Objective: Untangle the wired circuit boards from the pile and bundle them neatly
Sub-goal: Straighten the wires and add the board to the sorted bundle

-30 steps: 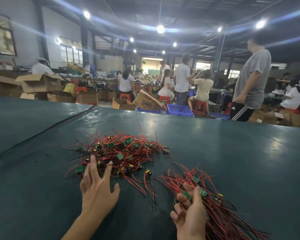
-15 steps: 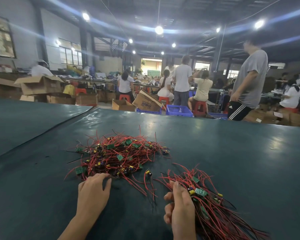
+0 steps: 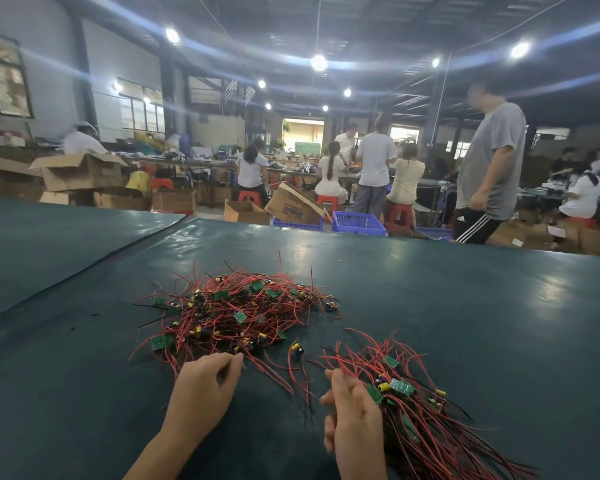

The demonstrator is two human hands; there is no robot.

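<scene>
A tangled pile of small green circuit boards with red and black wires lies on the dark green table. My left hand sits at the pile's near edge, its fingertips pinching a wire there. To the right lies a sorted bundle of wired boards, wires trailing toward the lower right. My right hand grips the left side of that bundle, fingers curled round the wires beside its green boards. One loose board with a yellow part lies between pile and bundle.
The table's far edge runs across the view, with a seam to a second table surface at the left. Beyond it stand cardboard boxes, blue crates, red stools and several people; one person in grey stands close to the far edge.
My left hand, spread above the pile a second ago, came down and closed its fingertips on a wire at the near edge. My right hand closed round the bundle.
</scene>
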